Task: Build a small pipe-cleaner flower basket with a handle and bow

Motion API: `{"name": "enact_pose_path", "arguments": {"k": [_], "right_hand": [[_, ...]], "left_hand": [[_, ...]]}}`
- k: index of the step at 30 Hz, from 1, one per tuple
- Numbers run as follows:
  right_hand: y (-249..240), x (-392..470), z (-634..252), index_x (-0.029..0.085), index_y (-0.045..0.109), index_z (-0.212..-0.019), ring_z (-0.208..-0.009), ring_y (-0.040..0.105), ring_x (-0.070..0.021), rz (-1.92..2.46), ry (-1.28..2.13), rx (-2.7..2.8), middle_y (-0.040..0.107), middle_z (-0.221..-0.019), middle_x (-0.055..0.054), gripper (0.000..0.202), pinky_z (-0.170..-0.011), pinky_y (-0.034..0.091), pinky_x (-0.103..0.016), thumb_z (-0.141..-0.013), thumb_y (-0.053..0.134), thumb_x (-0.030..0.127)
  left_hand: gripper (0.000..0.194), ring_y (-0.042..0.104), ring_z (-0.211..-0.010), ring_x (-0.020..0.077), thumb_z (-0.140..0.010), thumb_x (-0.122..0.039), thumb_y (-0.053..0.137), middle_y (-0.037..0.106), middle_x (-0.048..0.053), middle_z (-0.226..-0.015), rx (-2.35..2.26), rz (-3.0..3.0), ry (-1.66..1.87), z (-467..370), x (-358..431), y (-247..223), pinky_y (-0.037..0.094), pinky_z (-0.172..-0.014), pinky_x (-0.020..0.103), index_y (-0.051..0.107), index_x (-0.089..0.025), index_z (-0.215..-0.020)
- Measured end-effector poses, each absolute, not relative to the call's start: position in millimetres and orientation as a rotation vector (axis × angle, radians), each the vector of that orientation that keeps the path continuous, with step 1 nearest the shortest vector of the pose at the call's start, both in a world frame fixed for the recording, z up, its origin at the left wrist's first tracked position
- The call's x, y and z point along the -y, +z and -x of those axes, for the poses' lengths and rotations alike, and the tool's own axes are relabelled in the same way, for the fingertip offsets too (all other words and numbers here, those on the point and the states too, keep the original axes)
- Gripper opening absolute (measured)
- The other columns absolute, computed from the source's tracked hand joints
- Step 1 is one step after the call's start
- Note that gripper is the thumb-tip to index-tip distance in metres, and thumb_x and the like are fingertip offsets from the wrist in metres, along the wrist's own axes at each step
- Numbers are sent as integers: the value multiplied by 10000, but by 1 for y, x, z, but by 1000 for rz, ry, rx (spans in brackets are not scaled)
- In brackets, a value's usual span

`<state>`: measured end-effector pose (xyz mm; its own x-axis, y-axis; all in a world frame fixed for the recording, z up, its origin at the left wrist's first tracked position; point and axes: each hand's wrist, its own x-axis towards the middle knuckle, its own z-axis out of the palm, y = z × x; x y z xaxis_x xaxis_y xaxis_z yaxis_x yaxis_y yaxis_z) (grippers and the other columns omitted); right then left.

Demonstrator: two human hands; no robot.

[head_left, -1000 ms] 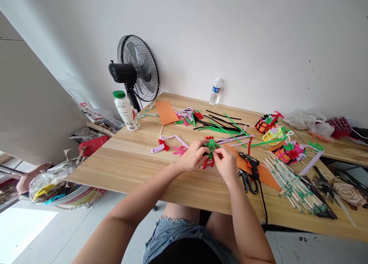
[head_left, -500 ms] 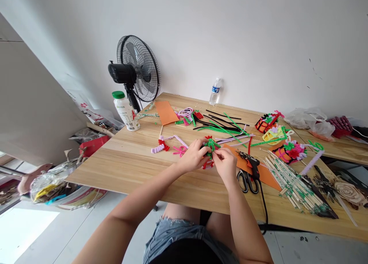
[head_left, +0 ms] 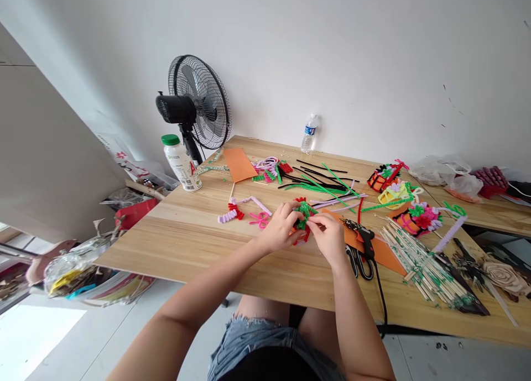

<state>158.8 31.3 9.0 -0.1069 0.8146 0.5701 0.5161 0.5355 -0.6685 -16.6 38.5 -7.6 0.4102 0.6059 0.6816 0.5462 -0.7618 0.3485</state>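
Note:
A red and green pipe-cleaner piece (head_left: 305, 208) is held between both hands above the wooden table. My left hand (head_left: 284, 226) wraps its fingers round the left side of it. On the right, my right hand (head_left: 327, 231) pinches its green part with thumb and forefinger. The fingers hide much of the piece. Left of the hands lie a pink bow (head_left: 260, 220) and a lilac and red coiled piece (head_left: 232, 212). Beside my right hand are a black and red glue gun (head_left: 362, 237) and black-handled scissors (head_left: 360, 264).
Black and green pipe cleaners (head_left: 323, 181) lie behind the hands. Wrapped sticks (head_left: 427, 265) and small flowered baskets (head_left: 418, 218) are at right. A white bottle (head_left: 181, 164), a fan (head_left: 199, 102) and a water bottle (head_left: 309, 133) stand farther back.
The hands keep their hold on the piece, with only a slight shift of the fingers. More of its red lower part shows between the hands. The view has moved slightly.

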Motion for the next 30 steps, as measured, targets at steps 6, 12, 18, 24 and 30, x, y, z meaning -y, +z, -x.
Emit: {"name": "enact_pose_path", "arguments": {"k": [6, 12, 18, 24, 30], "right_hand": [[3, -36, -166, 179, 733, -845, -525, 628, -131, 1050, 700, 1662, 668, -940, -90, 171, -505, 588, -299, -818, 642, 322], [1, -38, -171, 188, 746, -876, -621, 682, -170, 997, 859, 1619, 649, -1028, -107, 198, -580, 622, -347, -803, 667, 355], [-4, -38, -170, 181, 756, -853, -502, 612, -119, 996, 866, 1576, 685, -966, -96, 214, -474, 569, -286, -784, 684, 371], [-5, -33, -171, 218, 775, -848, -835, 678, -210, 1013, 680, 1618, 705, -944, -88, 129, -688, 588, -320, -788, 679, 280], [0, -27, -176, 235, 762, -972, -946, 660, -202, 986, 759, 1735, 682, -1046, -91, 220, -733, 580, -301, -856, 576, 228]], "left_hand": [[245, 487, -1102, 306, -830, -271, 623, 480, 167, -1247, -1097, -2580, 1283, 15, -38, -8, 455, -911, 482, 549, -188, -1047], [276, 483, -1090, 299, -840, -297, 617, 480, 161, -1249, -1105, -2605, 1291, 16, -39, -10, 456, -906, 474, 552, -187, -1084], [277, 471, -1075, 289, -829, -242, 616, 473, 162, -1258, -1084, -2628, 1307, 15, -39, -12, 455, -908, 471, 540, -174, -1087], [270, 482, -1084, 290, -846, -272, 606, 467, 155, -1264, -1080, -2590, 1320, 14, -37, -13, 451, -903, 473, 518, -199, -1092], [298, 467, -1138, 298, -834, -231, 616, 450, 147, -1290, -1002, -2567, 1301, 20, -38, -15, 441, -924, 484, 491, -221, -1105]]}}
